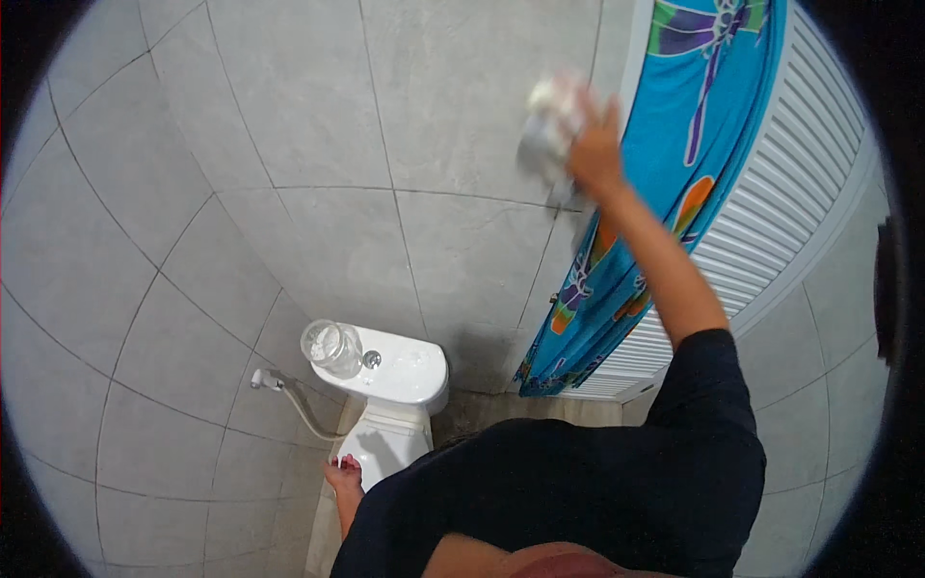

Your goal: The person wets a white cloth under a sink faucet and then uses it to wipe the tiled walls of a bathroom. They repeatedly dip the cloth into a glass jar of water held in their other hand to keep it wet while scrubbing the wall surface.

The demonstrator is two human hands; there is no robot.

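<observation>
My right hand [595,144] is raised high at the far right of the tiled wall [462,106], smeared by motion. It presses a whitish wad [554,104] to the tiles; blur hides whether this is a cloth or a sponge, and a greyish patch shows just below it. Down at the left, my left hand [344,472] hangs beside the white toilet [385,453]. Its fingers are loosely curled with a gap between them, and nothing shows in them. On the toilet's tank lid [409,366] a clear jar [332,347] lies tilted or leans, with its wide mouth toward the left.
A blue patterned curtain [665,183] hangs right next to my right hand, in front of a white louvred door [795,164]. A white hand sprayer [265,380] with its hose is mounted on the left wall. The flush button [372,359] is set in the tank lid.
</observation>
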